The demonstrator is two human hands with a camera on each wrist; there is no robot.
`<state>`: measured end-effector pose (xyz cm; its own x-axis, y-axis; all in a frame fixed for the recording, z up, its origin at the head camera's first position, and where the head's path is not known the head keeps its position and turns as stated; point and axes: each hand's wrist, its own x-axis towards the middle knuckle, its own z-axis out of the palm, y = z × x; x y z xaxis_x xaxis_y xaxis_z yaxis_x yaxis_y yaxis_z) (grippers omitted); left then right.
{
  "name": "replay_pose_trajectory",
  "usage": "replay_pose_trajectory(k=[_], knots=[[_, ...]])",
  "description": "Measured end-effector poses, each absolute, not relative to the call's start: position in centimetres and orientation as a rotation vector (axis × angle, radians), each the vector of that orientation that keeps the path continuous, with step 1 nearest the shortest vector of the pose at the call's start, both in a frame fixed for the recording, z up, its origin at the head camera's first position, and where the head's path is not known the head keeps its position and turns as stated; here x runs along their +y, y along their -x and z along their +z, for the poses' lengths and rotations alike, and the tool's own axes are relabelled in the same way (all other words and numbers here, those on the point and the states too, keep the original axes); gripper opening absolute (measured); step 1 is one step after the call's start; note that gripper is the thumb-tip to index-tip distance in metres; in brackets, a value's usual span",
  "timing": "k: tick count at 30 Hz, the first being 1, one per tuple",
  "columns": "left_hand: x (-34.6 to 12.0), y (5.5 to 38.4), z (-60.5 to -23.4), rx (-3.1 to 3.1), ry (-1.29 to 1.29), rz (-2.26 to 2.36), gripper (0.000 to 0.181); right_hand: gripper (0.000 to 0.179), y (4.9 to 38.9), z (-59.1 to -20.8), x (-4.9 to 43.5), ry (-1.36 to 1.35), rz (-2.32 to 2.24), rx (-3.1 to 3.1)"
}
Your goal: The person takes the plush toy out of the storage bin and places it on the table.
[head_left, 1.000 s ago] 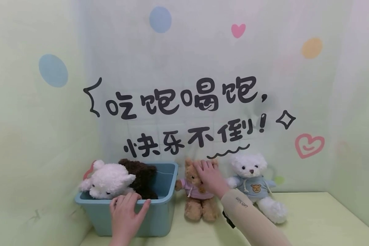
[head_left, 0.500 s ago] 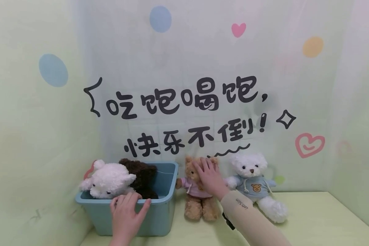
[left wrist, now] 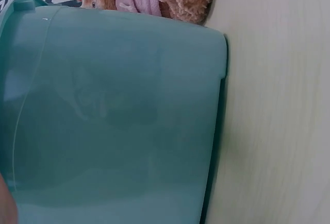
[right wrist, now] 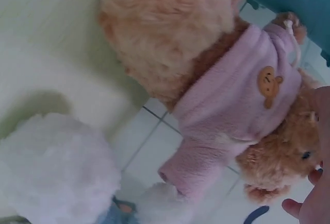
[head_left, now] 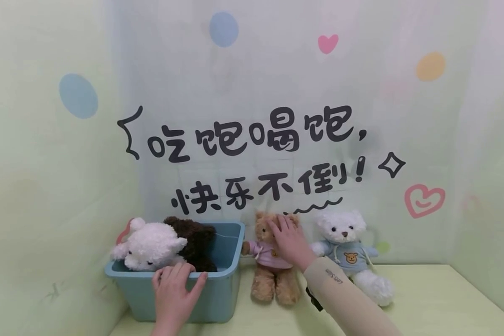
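The left hand [head_left: 176, 289] grips the near rim of the blue bin [head_left: 216, 298], fingers hooked over the edge and thumb spread out along it. The right hand [head_left: 291, 240] rests over the head of the brown bear [head_left: 272, 261], covering part of its face; from where I stand I cannot tell whether it grips or merely touches. That bear is upright on the pale surface [head_left: 428, 289], just right of the bin, in a pink top with a bear-face patch. Farther right of the bin, past the brown bear, sits a white bear [head_left: 348, 254] in a blue hoodie. Inside the bin, a white toy [head_left: 153, 245] leans over the left part beside a dark, curly one [head_left: 193, 240].
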<state>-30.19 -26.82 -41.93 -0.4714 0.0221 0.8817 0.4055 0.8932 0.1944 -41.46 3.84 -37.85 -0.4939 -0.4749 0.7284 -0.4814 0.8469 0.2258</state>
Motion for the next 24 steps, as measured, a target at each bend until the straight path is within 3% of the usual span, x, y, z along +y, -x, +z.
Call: replay_pose_trajectory(k=[14,24], knots=[[-27.8,29.6,-42.8,-2.068,0.291,-0.43,0.028,0.066,38.2,-29.0,-4.5,-1.037,-0.024,-2.437],[-27.3,29.8,-42.2,-2.036,0.347,-0.411,0.028,0.048,35.7,-24.8,-11.9,-1.268,-0.394,-2.138]])
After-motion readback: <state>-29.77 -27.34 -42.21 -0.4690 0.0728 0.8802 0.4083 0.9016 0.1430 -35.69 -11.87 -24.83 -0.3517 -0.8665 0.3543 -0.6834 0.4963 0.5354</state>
